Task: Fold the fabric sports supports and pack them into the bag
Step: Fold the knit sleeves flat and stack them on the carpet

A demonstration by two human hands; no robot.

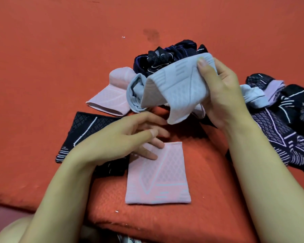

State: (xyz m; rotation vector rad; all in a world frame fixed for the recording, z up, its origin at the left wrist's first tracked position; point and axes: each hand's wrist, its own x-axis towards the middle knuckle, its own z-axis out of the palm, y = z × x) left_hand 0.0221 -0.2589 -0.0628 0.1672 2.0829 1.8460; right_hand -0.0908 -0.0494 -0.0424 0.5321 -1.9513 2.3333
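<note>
Nearest the lens: two bare forearms reaching forward over an orange padded mat (209, 199), its thick front edge running across the bottom.

Lying flat on that mat, between the arms: a folded pink support (161, 176), rectangular, with pale grey-blue lines and a diamond weave. Resting on its upper left corner: the fingertips of the left hand (130, 137), fingers loosely spread and fairly straight, gripping nothing.

Under and left of the left wrist: a flat black support (84, 130) with white stitched lines, partly hidden by the arm.

Raised above the mat, right of centre: a light blue-grey support (175, 88), bent and drooping, pinched at its upper right edge by the right hand (218, 90), thumb on the near face and fingers curled behind.

Left of it: another pink support (111, 97), tube-shaped, open end toward the camera, lying on the mat and touching the blue-grey fabric.

Behind the held piece: a heap of dark supports (163, 58), navy and black with pale lines.

Far right: more black supports with lilac lines (284, 130), jumbled with a white and a lilac piece, partly behind the right forearm.

No bag identifiable for certain.
</note>
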